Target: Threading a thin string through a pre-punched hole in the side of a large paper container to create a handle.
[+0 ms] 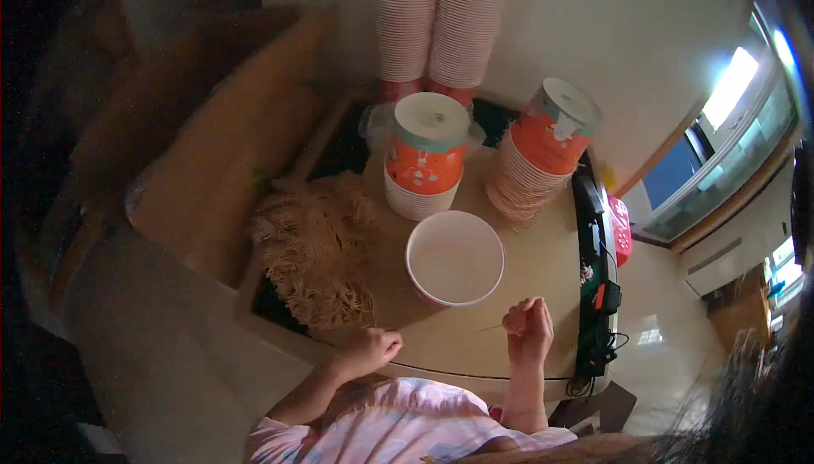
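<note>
My right hand point(530, 327) is closed in a pinch near the table's front edge, and a thin strand sticks out from it to the left. To its left, my left hand point(373, 352) has its fingers curled shut at the edge; what they hold, if anything, is hidden. Between and beyond both hands stands an open white paper tub point(455, 259), mouth up and tilted toward me, touched by neither. A heap of tan fringed cords point(315, 248) lies just beyond my left hand.
Behind the tub stands an upturned stack of orange paper tubs point(424, 167). Another stack point(543, 150), with strands around its lower rims, leans at the right. Tall white stacks point(437, 31) stand by the wall. Black cables and plugs point(606, 337) line the table's right edge.
</note>
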### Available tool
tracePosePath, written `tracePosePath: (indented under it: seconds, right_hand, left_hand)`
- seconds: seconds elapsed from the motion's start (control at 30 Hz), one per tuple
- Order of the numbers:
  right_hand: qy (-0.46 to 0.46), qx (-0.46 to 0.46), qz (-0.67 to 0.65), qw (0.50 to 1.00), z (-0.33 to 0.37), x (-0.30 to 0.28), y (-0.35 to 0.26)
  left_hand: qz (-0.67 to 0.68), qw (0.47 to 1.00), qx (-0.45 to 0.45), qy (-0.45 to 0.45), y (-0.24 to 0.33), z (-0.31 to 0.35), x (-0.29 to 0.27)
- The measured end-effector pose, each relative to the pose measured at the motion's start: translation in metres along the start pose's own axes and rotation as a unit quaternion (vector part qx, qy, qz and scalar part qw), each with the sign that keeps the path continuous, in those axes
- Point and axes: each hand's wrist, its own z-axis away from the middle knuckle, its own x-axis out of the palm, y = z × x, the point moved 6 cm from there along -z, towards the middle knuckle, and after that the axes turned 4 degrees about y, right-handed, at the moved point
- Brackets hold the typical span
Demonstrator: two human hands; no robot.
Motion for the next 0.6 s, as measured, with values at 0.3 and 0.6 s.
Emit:
tracePosePath:
  seconds: [0.3,0.6]
  right_hand:
    - [-0.220,0.004,0.439,0.871,0.030,0.038,0.045]
    - [-0.298,-0.089,0.597,0.740,0.038,0.042,0.055]
  left_hand:
    - [0.282,0.958,0.000,0.055,0.055,-0.041,-0.032]
    - [0.412,0.905,-0.085,0.058,0.058,-0.055,0.000]
